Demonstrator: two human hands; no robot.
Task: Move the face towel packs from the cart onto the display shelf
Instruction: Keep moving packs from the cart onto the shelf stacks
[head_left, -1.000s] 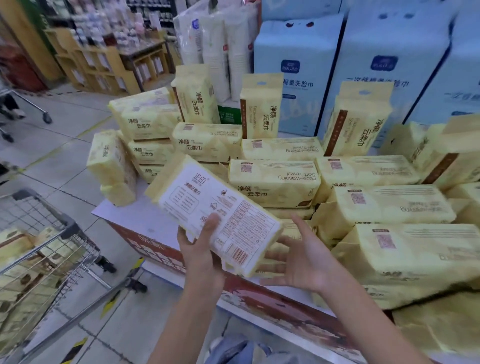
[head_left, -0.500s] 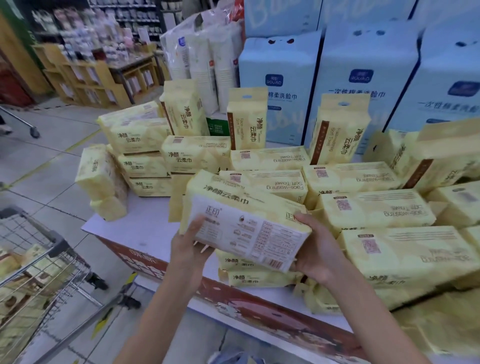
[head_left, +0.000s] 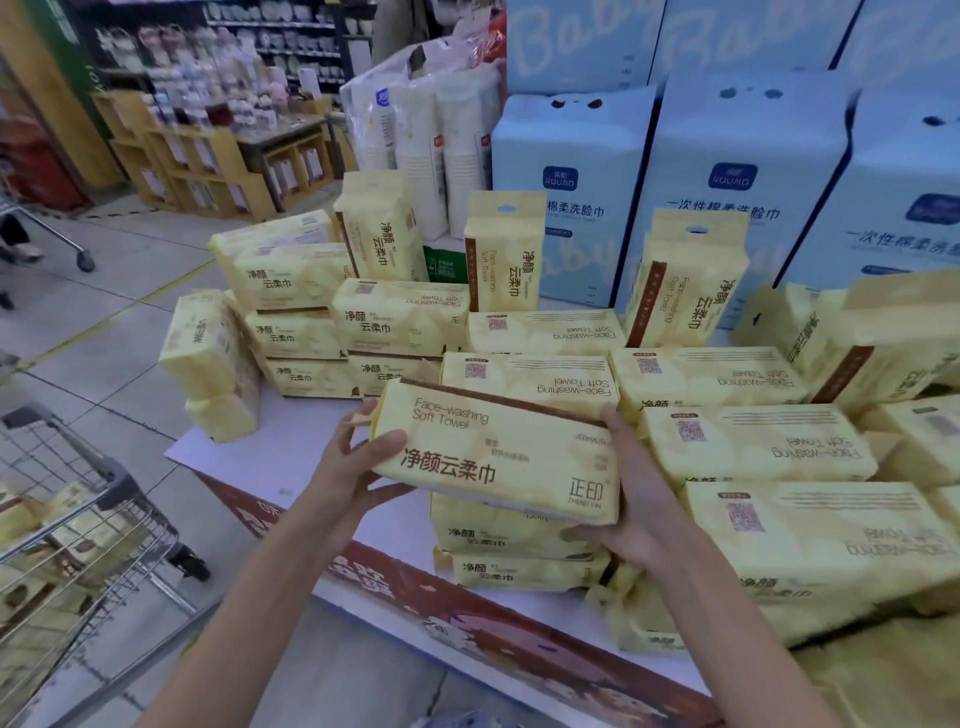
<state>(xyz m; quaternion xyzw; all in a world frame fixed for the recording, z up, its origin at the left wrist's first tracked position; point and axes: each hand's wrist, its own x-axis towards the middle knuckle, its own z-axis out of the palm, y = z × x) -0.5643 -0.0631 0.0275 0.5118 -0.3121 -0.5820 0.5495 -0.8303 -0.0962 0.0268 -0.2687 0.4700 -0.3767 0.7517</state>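
- Where the grey tiled floor (head_left: 130, 332) runs back from the camera, a shop aisle opens at the upper left, with wooden shelving (head_left: 208, 161) full of small goods too blurred to name.
- Tall pale-blue packs (head_left: 737, 208) stand in a row along the back of the display shelf (head_left: 291, 457), with white wrapped bundles (head_left: 421, 140) to their left.
- The shelf is a low white platform with bare top at its left corner and a red printed band (head_left: 467, 613) along its front edge.
- Yellow face towel packs (head_left: 753, 447) cover most of the platform, lying flat in rows and stacks; 3 upright packs (head_left: 504, 249) stand behind them.
- A wire cart (head_left: 104, 499) sits at the lower left on the floor, with more yellow packs inside it.
- The held pack (head_left: 498, 462) is over the shelf's front, printed face toward the camera, above a stack of 2 packs (head_left: 514, 540); whether it touches that stack cannot be told.
- The left hand (head_left: 353, 467) grips the pack's left end, thumb pressed on the front face and fingers curled behind.
- The right hand (head_left: 634, 499) grips the right end, thumb up along the side, fingers wrapped beneath.
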